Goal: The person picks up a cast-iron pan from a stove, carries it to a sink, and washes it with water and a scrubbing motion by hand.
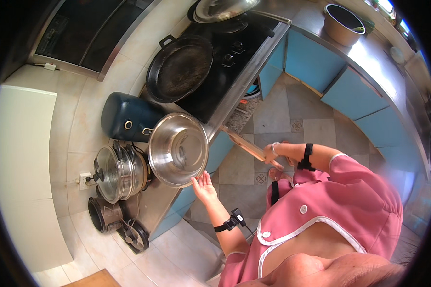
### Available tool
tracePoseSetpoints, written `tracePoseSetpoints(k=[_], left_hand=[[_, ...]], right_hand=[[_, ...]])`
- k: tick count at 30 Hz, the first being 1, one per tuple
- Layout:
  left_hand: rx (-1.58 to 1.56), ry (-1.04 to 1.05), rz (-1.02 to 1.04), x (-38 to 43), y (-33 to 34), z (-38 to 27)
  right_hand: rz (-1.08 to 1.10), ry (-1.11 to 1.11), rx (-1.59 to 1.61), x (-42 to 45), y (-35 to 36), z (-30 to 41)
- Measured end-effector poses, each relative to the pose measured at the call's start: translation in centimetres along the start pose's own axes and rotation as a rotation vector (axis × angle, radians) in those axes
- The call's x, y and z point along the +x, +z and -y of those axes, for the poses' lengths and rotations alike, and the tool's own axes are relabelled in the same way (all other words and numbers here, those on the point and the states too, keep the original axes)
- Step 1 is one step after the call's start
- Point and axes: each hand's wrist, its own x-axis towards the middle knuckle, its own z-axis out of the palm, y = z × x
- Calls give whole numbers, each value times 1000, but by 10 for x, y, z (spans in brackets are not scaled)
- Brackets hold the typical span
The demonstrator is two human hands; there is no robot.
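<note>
A large stainless steel bowl (178, 150) stands at the counter's edge beside the stove, its inside shiny. My left hand (204, 188) is at the near rim, palm up and fingers spread, with the fingertips at or very near the metal. Lower down, my right hand (271, 153) holds the edge of an open cabinet door (245, 144), whose wood-coloured edge faces up. Behind that door, the open cabinet shows a speckled shelf (240, 120) and part of a blue item (252, 89). The right fingers are partly hidden.
A black wok (181, 68) sits on the gas stove (230, 77). Left of the bowl are a dark air fryer (129, 116) and a glass-lidded steamer (116, 174). A pot (343, 27) stands on the far counter. Another blue cabinet door (272, 73) juts out.
</note>
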Motion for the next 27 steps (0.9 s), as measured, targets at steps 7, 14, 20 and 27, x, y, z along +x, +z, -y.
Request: tracePoseSetpoints(k=[7,14,20,27], left_hand=[[296,-19,-74,-50,23,48],[628,-46,121,-84,55,110],[760,-12,46,-87,96,153],[848,-111,-64,-87,148,187]], right_hand=[[162,-73,350,-29,-25,-13],[182,-207,297,-23,-64,0],[-467,-107,-463,8,-180,-105],[-474,17,-480,24,-281,-203]])
